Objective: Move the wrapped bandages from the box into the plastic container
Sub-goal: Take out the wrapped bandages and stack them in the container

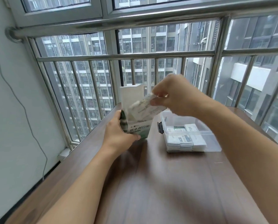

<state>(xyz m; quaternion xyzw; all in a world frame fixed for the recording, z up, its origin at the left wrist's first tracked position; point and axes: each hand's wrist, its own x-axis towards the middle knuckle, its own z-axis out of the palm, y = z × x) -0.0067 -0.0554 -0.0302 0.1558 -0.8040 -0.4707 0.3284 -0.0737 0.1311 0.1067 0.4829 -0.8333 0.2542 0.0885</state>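
A small sheaf of wrapped bandages [144,105] is partly out of the mouth of the green-and-white bandage box [134,120], blurred and tilted toward the right, its lower edge apparently not yet clear of the opening. The right hand [172,96] pinches the sheaf's upper end between thumb and curled fingers; how many wrappers are in that pinch cannot be told through the blur. The box stands upright on the brown wooden table [159,183] with its white top flap [131,92] raised behind the opening, and the left hand [119,135] grips it low on its left side, fingers curled round the bottom front corner, holding it down against the pull. Just to the right of the box, apart from it, sits the clear plastic container [188,135], open at the top, with flat stacks of wrapped bandages [183,138] already lying inside, so the transfer looks well under way, though what remains in the box is hidden. The step in hand appears to be lifting a batch out. Next, the right hand would need to raise the sheaf clear of the box rim, carry it rightward over the container's near wall, and lay it flat beside or on the stacks before letting go, keeping the pinch firm so no loose wrapper slides out onto the table. Behind the table runs a steel window railing [127,55].
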